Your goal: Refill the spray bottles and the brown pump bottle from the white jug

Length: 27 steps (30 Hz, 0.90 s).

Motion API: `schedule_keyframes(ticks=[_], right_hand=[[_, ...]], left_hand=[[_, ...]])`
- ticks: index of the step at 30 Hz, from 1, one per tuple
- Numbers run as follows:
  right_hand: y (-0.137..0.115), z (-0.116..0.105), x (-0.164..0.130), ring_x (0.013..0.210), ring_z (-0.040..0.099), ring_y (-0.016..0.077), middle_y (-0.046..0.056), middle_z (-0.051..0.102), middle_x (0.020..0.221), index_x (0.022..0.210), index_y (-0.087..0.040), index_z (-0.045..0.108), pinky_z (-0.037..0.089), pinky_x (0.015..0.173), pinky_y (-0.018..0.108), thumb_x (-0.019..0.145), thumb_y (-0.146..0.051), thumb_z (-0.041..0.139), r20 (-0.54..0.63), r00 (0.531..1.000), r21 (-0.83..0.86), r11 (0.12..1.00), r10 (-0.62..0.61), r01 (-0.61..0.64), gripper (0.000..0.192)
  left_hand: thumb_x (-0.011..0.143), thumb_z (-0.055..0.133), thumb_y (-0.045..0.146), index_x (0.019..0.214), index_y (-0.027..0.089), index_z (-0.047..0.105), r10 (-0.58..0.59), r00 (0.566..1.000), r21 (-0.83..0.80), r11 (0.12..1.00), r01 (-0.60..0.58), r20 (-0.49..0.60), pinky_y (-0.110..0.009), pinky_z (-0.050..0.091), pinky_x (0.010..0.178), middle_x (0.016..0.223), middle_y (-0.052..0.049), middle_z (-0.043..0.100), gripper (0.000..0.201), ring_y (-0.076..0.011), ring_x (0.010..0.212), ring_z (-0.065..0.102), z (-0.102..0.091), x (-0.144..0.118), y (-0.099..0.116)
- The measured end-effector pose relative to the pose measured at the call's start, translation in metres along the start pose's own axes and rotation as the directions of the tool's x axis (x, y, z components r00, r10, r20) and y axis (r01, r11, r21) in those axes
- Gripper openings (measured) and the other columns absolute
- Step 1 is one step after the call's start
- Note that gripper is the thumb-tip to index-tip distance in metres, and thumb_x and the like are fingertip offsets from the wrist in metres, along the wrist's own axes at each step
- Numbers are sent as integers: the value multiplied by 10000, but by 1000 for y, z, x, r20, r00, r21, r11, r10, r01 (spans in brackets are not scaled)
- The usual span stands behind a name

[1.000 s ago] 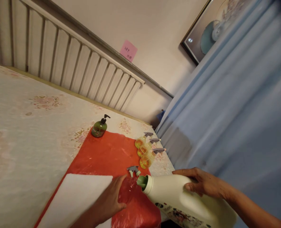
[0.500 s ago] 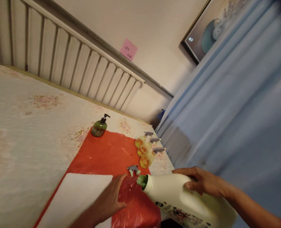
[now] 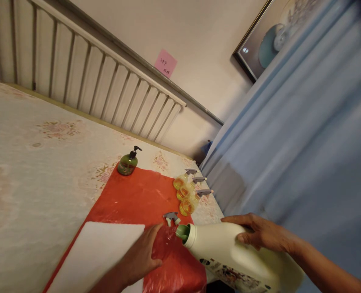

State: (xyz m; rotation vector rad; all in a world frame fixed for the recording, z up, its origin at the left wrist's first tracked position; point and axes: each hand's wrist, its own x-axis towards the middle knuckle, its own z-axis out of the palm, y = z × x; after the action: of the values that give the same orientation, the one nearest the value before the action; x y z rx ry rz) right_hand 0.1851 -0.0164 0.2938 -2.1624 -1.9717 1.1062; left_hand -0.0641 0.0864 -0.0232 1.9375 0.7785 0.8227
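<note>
Cream jug [image 3: 217,244] tilts in the right hand's [image 3: 258,232] closed grip; left hand [image 3: 143,254] curves loosely around a clear bottle [image 3: 169,238]; three spray bottles [image 3: 183,193] hold yellow liquid.

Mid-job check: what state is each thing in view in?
Cream jug, uncapped, tipped, held by right hand
Clear bottle, left hand curved around it, fill level unclear
Spray head, loose
Three spray bottles, upright, trigger heads on, yellow liquid inside
Pump bottle, upright, top on
White pad, lying flat
Red sheet, spread out
Curtain, hanging in folds
</note>
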Motion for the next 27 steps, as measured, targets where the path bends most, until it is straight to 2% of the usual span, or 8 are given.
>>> schedule_keyframes(ticks=[15, 27], right_hand=[[-4, 0, -1, 668, 549, 126, 68, 684, 1025, 1362, -235, 528, 365, 474, 172, 781, -550, 645, 24, 999, 39, 998, 38, -39, 672], [-5, -1, 0, 651, 526, 114, 62, 677, 976, 1354, -223, 535, 360, 473, 167, 791, -550, 639, 46, 999, 55, 998, -4, 1, 659]], left_hand=[[593, 671, 171, 1433, 245, 307, -12, 1000, -6, 1000, 12, 0, -391, 286, 1163, 1492, -78, 393, 919, -264, 1367, 369, 2, 0, -4], [592, 642, 179, 1422, 256, 316, -19, 1000, -6, 1000, 19, 8, -388, 288, 1160, 1492, -66, 403, 895, -264, 1372, 368, -2, 0, 2]])
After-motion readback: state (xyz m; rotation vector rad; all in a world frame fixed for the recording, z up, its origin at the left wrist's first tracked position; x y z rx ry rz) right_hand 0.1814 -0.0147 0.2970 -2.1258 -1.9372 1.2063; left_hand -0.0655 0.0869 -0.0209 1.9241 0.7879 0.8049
